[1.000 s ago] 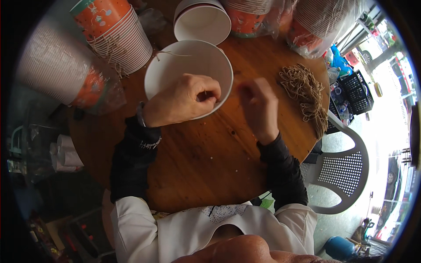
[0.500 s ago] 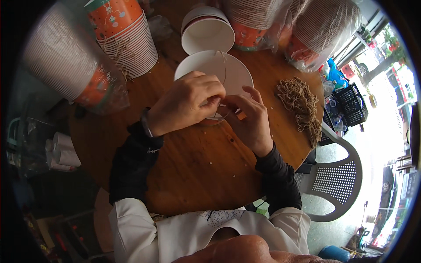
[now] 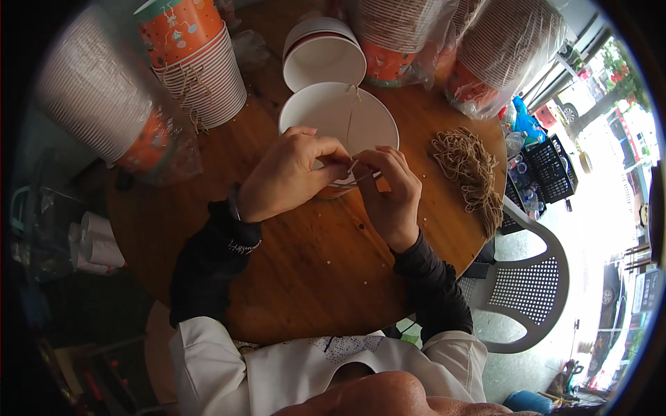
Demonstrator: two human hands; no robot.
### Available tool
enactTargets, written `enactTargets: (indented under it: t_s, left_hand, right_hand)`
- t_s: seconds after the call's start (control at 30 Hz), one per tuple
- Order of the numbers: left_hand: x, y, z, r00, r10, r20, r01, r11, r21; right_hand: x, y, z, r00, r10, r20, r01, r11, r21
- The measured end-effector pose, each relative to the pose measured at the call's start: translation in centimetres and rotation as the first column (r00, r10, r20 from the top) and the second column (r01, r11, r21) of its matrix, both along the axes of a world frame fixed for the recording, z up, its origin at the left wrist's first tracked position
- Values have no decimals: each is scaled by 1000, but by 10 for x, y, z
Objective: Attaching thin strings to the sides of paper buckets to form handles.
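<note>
A white paper bucket (image 3: 316,114) with an orange outside stands on the round wooden table in front of me. A thin tan string (image 3: 350,121) is fastened at its far rim and runs across the opening to the near rim. There my left hand (image 3: 288,173) pinches the string between thumb and fingertips. Close against it, my right hand (image 3: 392,194) also pinches the string with thumb and index finger, and a small bit of it shows between the hands. Whether the string passes through the near rim is hidden by my fingers.
Behind the bucket, more white buckets (image 3: 325,62) lie tipped toward me. Stacked orange-and-white buckets (image 3: 201,83) stand at the left, wrapped stacks (image 3: 510,48) at the far right. A pile of tan strings (image 3: 468,170) lies on the table's right side, by a grey plastic chair (image 3: 527,291).
My fingertips have come closer together at the near rim. The right hand's raised fingers have curled in, and its thumb and index finger now pinch the string.
</note>
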State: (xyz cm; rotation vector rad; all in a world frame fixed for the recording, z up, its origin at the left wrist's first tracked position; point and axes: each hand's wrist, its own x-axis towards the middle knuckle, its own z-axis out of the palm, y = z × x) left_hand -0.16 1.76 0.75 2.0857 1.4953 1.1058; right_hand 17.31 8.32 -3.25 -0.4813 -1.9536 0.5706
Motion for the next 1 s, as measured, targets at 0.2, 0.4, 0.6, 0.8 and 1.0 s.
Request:
enactTargets:
  t_s: [0.2, 0.4, 0.6, 0.8, 1.0]
  left_hand:
    - [1, 4, -3, 917, 104, 386, 1, 965, -264]
    - [4, 1, -1, 959, 102, 265, -68, 988, -137]
    - [7, 2, -2, 979, -109, 175, 101, 993, 54]
    - [6, 0, 3, 941, -138, 310, 191, 971, -147]
    - [4, 2, 2, 901, -15, 434, 134, 960, -244]
  right_hand:
    - [10, 10, 0, 1000, 9, -26, -5, 986, 166]
    - [16, 13, 4, 999, 31, -39, -12, 907, 421]
    - [15, 13, 14, 999, -8, -46, 25, 924, 382]
    - [15, 16, 11, 1000, -25, 0, 25, 984, 176]
    - [34, 26, 3, 965, 219, -145, -238, 963, -129]
